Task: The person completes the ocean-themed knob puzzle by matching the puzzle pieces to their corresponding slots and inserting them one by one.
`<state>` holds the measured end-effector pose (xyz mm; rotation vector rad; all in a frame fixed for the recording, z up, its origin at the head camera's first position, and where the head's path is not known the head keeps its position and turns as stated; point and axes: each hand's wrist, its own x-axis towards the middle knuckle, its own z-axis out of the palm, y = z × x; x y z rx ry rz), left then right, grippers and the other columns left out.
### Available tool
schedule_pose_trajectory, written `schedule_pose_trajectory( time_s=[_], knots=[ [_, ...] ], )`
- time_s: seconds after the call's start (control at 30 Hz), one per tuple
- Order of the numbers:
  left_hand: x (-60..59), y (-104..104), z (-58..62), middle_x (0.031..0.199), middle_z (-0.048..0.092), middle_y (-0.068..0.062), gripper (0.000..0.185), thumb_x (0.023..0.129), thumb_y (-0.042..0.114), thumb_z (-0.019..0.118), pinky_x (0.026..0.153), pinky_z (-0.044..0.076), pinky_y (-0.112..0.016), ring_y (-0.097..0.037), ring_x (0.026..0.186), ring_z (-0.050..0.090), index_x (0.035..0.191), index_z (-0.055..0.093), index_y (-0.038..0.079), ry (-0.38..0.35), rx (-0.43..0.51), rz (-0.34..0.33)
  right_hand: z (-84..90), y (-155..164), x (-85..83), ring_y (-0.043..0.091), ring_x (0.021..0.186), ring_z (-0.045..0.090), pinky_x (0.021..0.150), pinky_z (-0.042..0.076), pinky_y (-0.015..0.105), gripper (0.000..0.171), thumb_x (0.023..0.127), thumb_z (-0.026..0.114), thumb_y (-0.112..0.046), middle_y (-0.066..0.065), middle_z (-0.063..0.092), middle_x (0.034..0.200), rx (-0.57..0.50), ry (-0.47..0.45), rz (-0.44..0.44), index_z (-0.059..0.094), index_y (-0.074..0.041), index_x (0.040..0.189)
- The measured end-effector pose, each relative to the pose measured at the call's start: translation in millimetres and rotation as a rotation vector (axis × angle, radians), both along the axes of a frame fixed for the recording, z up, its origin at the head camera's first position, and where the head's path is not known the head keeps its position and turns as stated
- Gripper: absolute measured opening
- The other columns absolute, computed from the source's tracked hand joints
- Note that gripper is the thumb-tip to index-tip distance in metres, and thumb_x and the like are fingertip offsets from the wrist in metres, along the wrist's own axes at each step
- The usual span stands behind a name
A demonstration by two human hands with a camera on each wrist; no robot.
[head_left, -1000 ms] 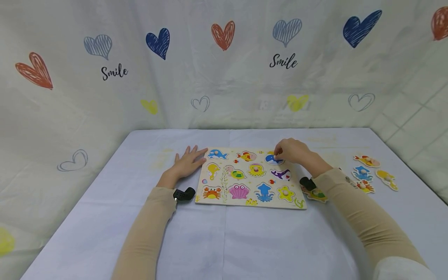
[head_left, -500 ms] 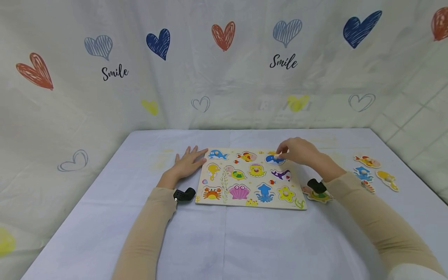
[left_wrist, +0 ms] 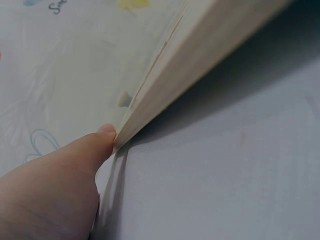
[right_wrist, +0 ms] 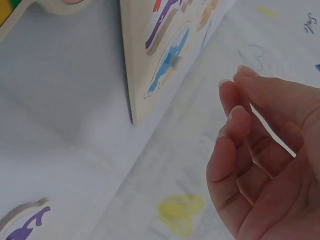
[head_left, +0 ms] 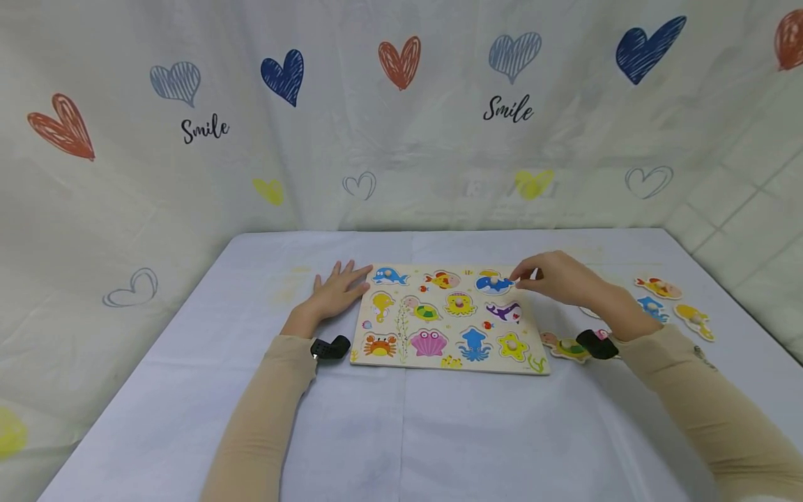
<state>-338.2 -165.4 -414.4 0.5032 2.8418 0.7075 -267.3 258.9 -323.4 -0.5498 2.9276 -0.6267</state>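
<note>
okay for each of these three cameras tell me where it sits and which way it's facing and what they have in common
Head: worn on the head, looking forward and down at the puzzle board on the table; both sleeved arms, the left hand and the right hand show.
Left wrist: low at the table, looking along the board's edge; one fingertip touches it.
Right wrist: low beside the board, facing the curtain; the empty hand's loosely curled fingers show.
Shared: all three see the board; the blue whale piece appears in the head and right wrist views.

A table covered in pale lilac cloth fills the lower frame; a wooden sea-animal puzzle board lies at centre, loose painted animal pieces at right.
</note>
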Motion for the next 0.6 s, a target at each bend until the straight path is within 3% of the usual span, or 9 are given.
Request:
schedule_pose_trajectory(
  time_s=[0.4, 0.6],
  knots=[
    [-0.2, -1, -0.3, 0.171, 0.008, -0.013, 0.062, 0.107, 0.056, 0.039, 0.115, -0.011, -0.069, -0.037, 0.156, -0.008, 0.163, 0.03, 0.03, 0.004, -0.006, 0.0, -3.7, 54, 7.0, 0.018, 0.076, 0.053, 0.06, 0.047, 0.029, 0.021, 0.096, 0.074, -0.017, 0.001, 0.067, 0.094, -0.031, -0.067, 0.019, 0.074, -0.004, 0.113],
    [-1.0, 0, -0.6, 0.171, 0.008, -0.013, 0.062, 0.108, 0.055, 0.039, 0.115, -0.011, -0.069, -0.038, 0.156, -0.008, 0.163, 0.03, 0.03, 0.006, -0.011, 0.0, -12.2, 87, 8.7, 0.019, 0.073, 0.055, 0.062, 0.049, 0.029, 0.021, 0.096, 0.074, -0.017, 0.001, 0.062, 0.09, -0.068, -0.126, 0.006, 0.071, -0.003, 0.112]
  ],
)
